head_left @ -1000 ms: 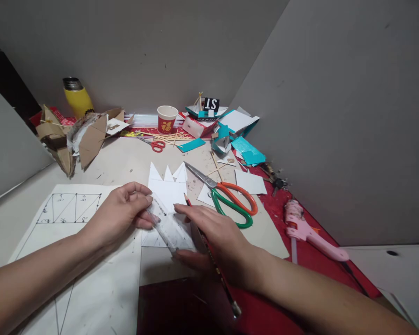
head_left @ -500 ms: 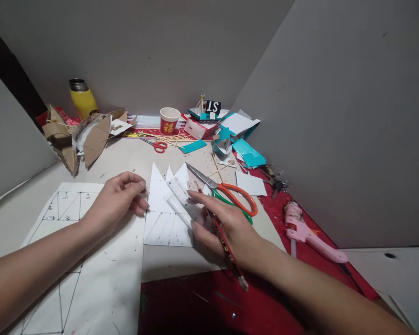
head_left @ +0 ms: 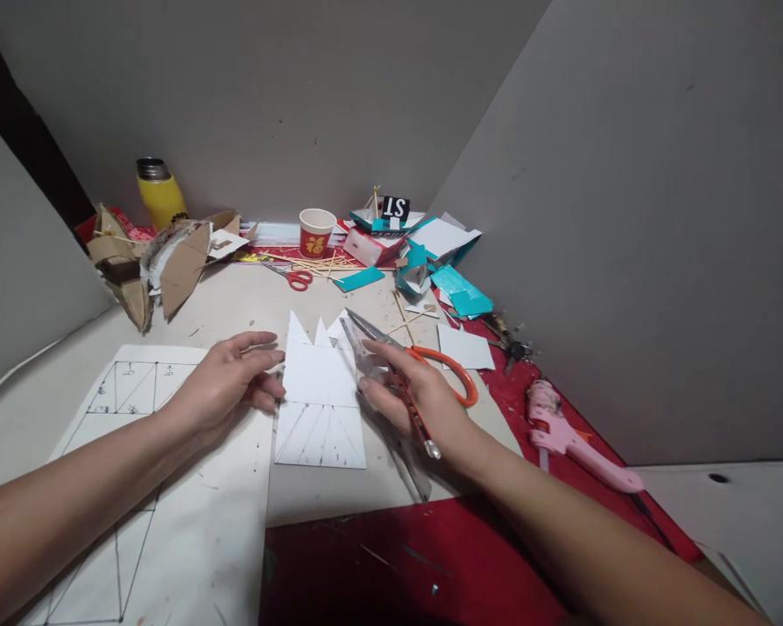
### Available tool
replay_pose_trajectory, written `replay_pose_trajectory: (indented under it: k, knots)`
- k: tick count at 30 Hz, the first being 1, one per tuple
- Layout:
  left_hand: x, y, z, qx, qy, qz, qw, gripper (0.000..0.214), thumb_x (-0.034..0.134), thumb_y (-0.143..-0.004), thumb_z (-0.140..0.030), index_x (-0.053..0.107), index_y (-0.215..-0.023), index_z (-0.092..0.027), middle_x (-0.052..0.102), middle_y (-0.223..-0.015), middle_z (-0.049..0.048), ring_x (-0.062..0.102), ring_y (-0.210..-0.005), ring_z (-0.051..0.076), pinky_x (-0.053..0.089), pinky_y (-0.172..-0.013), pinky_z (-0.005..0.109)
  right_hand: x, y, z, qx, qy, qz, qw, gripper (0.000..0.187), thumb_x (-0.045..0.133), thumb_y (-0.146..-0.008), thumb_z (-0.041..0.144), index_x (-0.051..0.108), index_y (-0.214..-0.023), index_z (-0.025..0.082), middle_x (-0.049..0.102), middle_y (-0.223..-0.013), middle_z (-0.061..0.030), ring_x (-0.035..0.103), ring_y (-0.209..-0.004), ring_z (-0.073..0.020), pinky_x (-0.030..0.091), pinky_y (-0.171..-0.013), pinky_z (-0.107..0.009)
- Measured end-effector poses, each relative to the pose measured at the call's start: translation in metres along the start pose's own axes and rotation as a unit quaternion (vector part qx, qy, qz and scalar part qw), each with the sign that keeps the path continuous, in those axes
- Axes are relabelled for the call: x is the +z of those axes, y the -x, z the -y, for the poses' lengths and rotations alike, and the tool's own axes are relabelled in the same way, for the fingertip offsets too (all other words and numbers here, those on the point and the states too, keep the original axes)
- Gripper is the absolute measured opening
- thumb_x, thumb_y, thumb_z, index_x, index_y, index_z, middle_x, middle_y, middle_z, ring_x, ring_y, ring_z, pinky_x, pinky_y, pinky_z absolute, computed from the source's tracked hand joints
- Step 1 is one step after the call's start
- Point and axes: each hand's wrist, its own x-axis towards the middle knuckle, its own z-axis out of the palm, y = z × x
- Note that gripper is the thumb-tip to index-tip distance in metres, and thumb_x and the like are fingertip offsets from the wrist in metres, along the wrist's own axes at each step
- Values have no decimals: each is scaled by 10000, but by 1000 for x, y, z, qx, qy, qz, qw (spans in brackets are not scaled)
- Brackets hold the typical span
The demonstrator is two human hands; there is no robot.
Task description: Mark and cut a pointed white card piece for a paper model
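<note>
A white paper piece (head_left: pixel 319 374) with pointed flaps at its far end and pencil lines fanning over its near part lies in front of me. My left hand (head_left: pixel 241 374) is at its left edge, fingers apart and holding nothing. In my right hand (head_left: pixel 418 396), beside the paper's right edge, a dark red pencil (head_left: pixel 412 405) runs between the fingers. The same hand has a clear ruler (head_left: pixel 408 465), now slanting along the paper's right side and partly hidden by the hand. Large scissors with an orange handle (head_left: pixel 460 369) lie behind this hand.
A sheet with drawn lines (head_left: pixel 189 522) lies at left. Further back are cardboard pieces (head_left: pixel 186 269), a yellow bottle (head_left: pixel 162 198), a paper cup (head_left: pixel 317 235), small red scissors (head_left: pixel 299 280), thin sticks (head_left: pixel 326 263) and teal card scraps (head_left: pixel 463 291). A pink glue gun (head_left: pixel 580 443) lies at right.
My right hand has drawn the ruler rightward off the middle of the paper and turned it steeper. My left hand's fingers have spread and straightened at the paper's left edge.
</note>
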Motion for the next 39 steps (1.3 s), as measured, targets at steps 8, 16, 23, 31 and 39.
replay_pose_trajectory:
  k: [8, 16, 23, 31, 39]
  knots:
    - [9, 9, 4, -30, 10, 113, 993, 208, 757, -755, -292, 645, -687, -130, 531, -413, -9, 416, -358, 74, 343, -391, 187, 8, 2, -4, 28, -108, 4, 994, 481, 580, -875, 300, 545, -1315, 108, 649, -764, -24, 625, -655, -173, 503, -638, -326]
    - [1, 7, -6, 103, 99, -26, 989, 159, 684, -797, -283, 658, -887, -153, 675, -675, -2, 561, -541, 109, 449, -479, 190, 1, -4, -9, -6, -29, -75, 997, 483, 626, -862, 294, 563, -1306, 115, 664, -774, -45, 649, -670, -204, 545, -642, -366]
    - [4, 15, -7, 134, 138, -13, 981, 329, 737, -776, -352, 670, -1034, -159, 760, -860, 65, 660, -649, 157, 492, -495, 208, 11, -1, -7, -67, -87, -68, 992, 379, 586, -930, 321, 592, -1280, 178, 696, -1188, -149, 665, -1081, -282, 533, -931, -487]
    - [7, 21, -4, 126, 143, 47, 980, 407, 748, -796, -408, 651, -1116, -175, 764, -886, 63, 676, -699, 160, 523, -564, 227, 9, 12, 14, 116, -375, -17, 919, 395, 690, -863, 469, 696, -1147, 195, 737, -883, -71, 678, -643, -173, 580, -607, -319]
    - [16, 33, 9, 84, 91, 186, 975, 389, 794, -754, -411, 735, -1017, -130, 764, -854, 128, 689, -700, 211, 511, -614, 291, 2, 19, 37, 105, -398, 93, 907, 321, 758, -804, 379, 750, -1055, 178, 766, -910, -77, 708, -823, -238, 567, -753, -386]
